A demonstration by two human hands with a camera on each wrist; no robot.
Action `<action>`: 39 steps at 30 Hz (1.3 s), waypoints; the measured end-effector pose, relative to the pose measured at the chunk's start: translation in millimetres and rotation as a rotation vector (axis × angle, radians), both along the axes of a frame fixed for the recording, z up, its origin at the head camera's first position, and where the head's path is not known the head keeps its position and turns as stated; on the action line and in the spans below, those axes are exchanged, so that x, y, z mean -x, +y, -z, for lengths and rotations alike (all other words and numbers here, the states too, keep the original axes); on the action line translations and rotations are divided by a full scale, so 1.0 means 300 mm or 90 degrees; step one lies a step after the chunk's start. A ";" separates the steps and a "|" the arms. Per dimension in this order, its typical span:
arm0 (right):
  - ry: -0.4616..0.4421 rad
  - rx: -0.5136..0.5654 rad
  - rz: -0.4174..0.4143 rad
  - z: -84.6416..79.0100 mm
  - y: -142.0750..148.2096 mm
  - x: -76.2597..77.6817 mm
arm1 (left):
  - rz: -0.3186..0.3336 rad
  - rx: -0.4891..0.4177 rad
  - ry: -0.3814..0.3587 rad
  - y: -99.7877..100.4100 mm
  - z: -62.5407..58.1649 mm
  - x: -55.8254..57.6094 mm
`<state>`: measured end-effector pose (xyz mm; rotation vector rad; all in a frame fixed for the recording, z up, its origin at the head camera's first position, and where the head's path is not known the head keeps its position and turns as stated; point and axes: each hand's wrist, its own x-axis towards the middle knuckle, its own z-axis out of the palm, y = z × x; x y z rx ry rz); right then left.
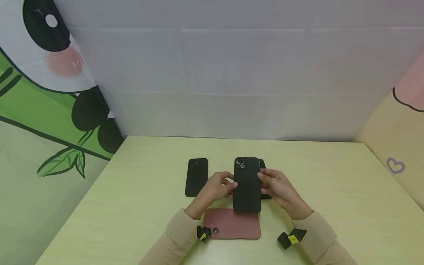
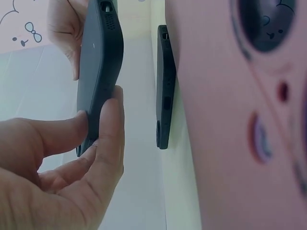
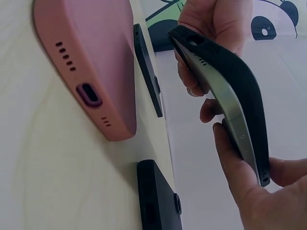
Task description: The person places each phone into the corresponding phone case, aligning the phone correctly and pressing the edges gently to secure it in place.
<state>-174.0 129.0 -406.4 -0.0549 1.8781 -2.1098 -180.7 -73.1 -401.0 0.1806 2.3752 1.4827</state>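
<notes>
Both hands hold up a smartphone in a black case (image 1: 247, 187), its camera side toward the head camera. My left hand (image 1: 214, 190) pinches the left edge, thumb on the back and fingers behind. On the opposite edge, my right hand (image 1: 281, 189) grips with thumb and fingers. From the right wrist view, the phone's silver side (image 3: 238, 125) shows bare along one long edge, with the black case (image 3: 253, 103) standing off it there. Below lies a pink-cased phone (image 1: 236, 223) on the table, partly covered in the head view by the held phone.
A black phone (image 1: 196, 177) lies on the table (image 1: 149, 184) at left, its lower corner near my left hand. Another black phone (image 1: 266, 196) lies at right, mostly hidden behind the held one and my right hand. A pale cloth wall (image 1: 232, 81) stands behind the table.
</notes>
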 end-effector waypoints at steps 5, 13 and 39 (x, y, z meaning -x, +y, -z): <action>-0.002 0.006 0.008 0.002 0.000 -0.002 | 0.008 0.000 -0.003 0.002 0.005 0.002; -0.008 0.012 0.042 0.001 0.003 0.002 | 0.065 0.030 -0.018 -0.002 0.007 -0.005; -0.025 0.072 0.041 -0.012 0.012 0.004 | 0.130 0.085 -0.017 -0.015 -0.004 -0.017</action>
